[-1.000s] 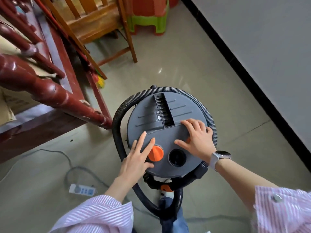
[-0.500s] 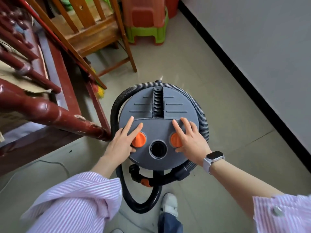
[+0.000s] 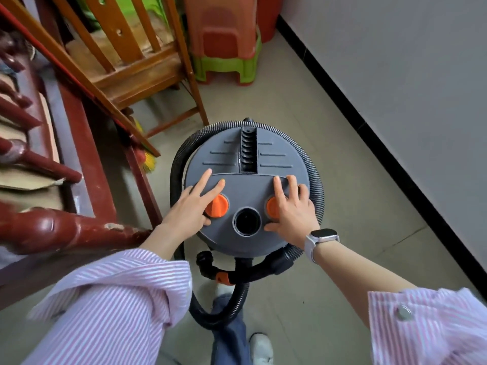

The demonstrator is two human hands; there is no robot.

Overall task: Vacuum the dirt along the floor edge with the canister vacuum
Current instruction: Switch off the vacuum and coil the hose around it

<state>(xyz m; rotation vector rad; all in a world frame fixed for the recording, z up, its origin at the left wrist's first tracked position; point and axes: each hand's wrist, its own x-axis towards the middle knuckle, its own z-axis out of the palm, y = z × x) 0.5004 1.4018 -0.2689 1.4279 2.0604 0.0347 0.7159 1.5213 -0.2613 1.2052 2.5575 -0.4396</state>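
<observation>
Both hands flat, fingers spread on the canister vacuum point(image 3: 246, 185) lid, left hand point(image 3: 191, 209), right hand point(image 3: 291, 214); hose point(image 3: 315, 177) coiled, floor edge point(image 3: 369, 127) unvacuumed.

likely a home, wooden chair point(image 3: 137, 64), stacked plastic stools point(image 3: 224, 46)

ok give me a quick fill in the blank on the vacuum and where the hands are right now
1. Both hands rest on the grey lid of the canister ____.
2. Beside the left hand sits a knob coloured ____.
3. The right hand has a ____ on its wrist.
4. The ribbed hose runs ____ the lid's rim.

Missing words: vacuum; orange; watch; around
</observation>
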